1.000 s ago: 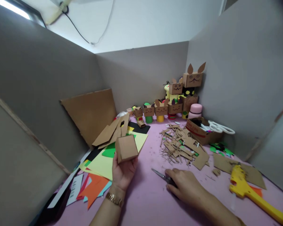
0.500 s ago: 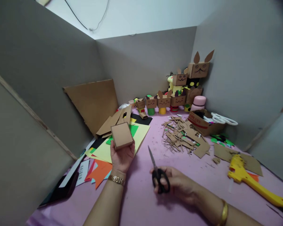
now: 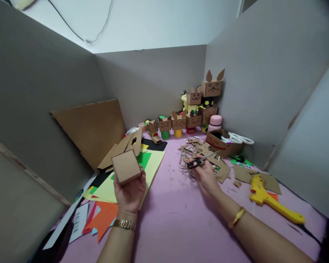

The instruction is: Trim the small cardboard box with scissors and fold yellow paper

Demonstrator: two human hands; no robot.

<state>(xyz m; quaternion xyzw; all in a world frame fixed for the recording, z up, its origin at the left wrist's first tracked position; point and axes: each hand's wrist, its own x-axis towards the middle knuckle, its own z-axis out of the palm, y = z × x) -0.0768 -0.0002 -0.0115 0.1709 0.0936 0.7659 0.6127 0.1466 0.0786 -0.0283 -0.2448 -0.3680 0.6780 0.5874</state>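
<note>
A small closed cardboard box rests in my left hand, with the fingers wrapped round its underside and right edge. In my right hand is a pair of black-handled scissors, the blades pointing right. That hand is over the near side of a pile of cardboard scraps. Beneath the box and left hand lie pale yellow paper sheets and a green piece.
Cardboard animal figures line the back wall. Right of the scraps stand a cardboard box with white scissors and a pink bottle. A yellow glue gun lies at the right. Orange paper is at the left.
My right hand has moved forward from the near middle of the table to the scraps, turning the scissors from pointing away to pointing right. My left hand still holds the box. The view has shifted right.
</note>
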